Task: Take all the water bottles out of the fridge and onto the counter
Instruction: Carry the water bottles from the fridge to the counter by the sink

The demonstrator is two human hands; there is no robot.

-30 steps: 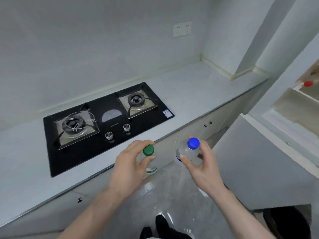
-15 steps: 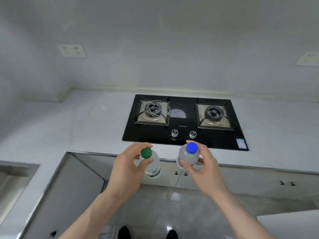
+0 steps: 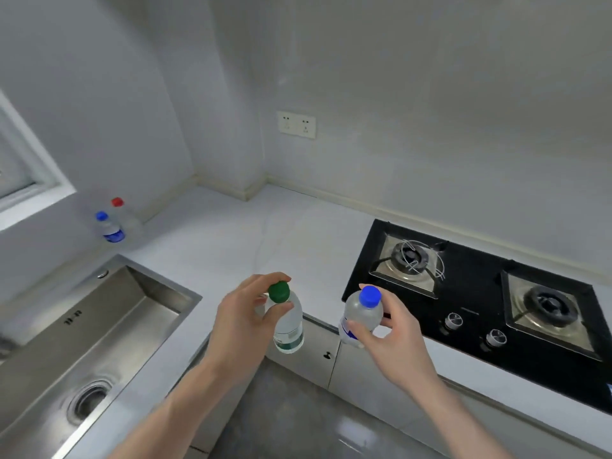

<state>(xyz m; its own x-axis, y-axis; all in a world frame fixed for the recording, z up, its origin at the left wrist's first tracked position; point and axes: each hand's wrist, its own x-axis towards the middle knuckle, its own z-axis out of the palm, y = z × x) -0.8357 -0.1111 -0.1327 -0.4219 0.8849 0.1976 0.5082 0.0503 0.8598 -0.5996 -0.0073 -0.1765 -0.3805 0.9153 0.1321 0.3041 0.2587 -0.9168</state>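
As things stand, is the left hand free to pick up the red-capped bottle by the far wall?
Probably not yet. The left hand already grips the green-capped bottle, and the red-capped bottle stands well beyond it, across the sink, behind the blue-capped bottle on the counter.

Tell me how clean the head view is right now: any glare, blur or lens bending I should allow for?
Head view: wide-angle bending curves the counter edge and window frame; soft, even light, faint shadows; glare on the floor and sink; the two far bottles look soft, labels unreadable; the left hand and right hand, with the green-capped bottle and blue-capped bottle, are fairly sharp.
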